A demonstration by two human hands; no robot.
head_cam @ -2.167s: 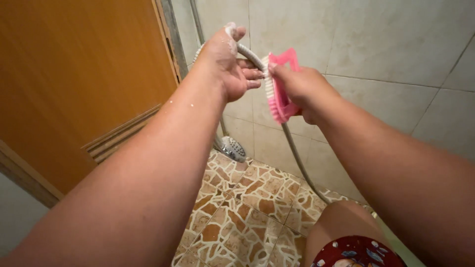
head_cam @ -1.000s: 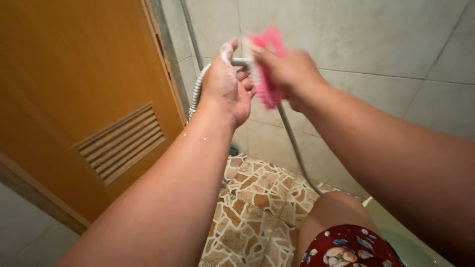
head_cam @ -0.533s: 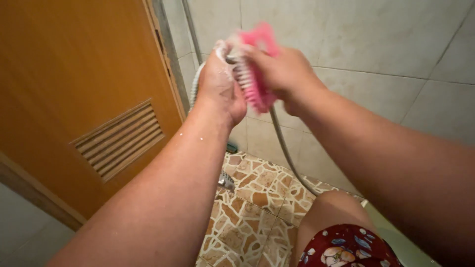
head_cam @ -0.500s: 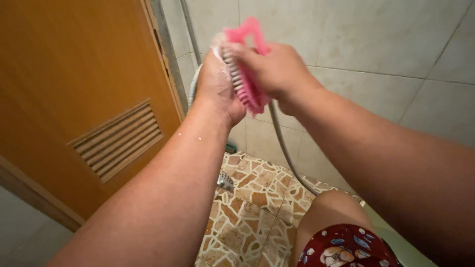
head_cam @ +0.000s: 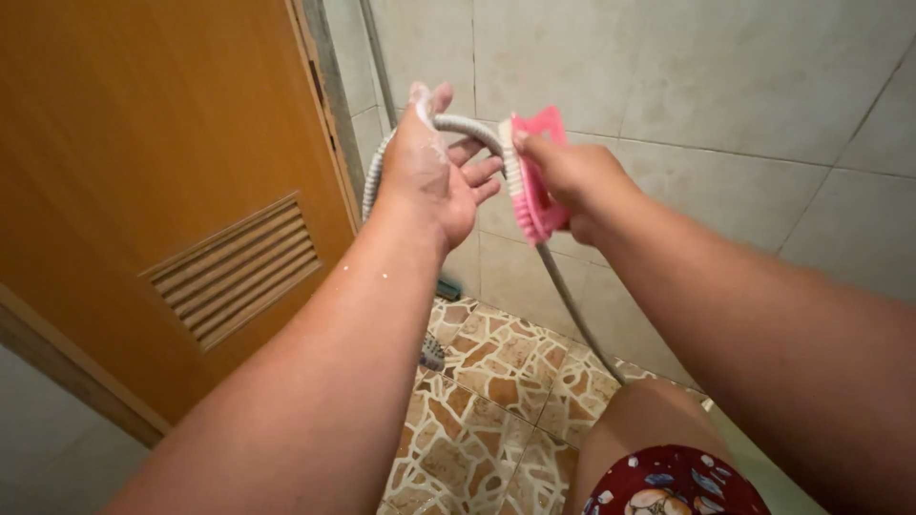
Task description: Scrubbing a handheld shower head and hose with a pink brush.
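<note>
At upper centre, the soapy left hand (head_cam: 434, 176), fingers loosely spread, props a metal shower hose (head_cam: 468, 124); the right hand (head_cam: 572, 176), fingers clamped, presses a pink scrub brush (head_cam: 530, 186) against it.

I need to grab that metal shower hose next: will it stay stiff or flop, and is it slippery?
The shower hose probably flops: it arches over the left hand and hangs slack toward the floor. Suds on that hand suggest a slippery grip.

Since half a second ago, the pink brush (head_cam: 531, 176) has been drawn off the left hand (head_cam: 434, 172) by the right hand (head_cam: 572, 181) and lowered along the hose (head_cam: 468, 124). The left fingers (head_cam: 477, 174) have been uncurled and are now exposed.
</note>
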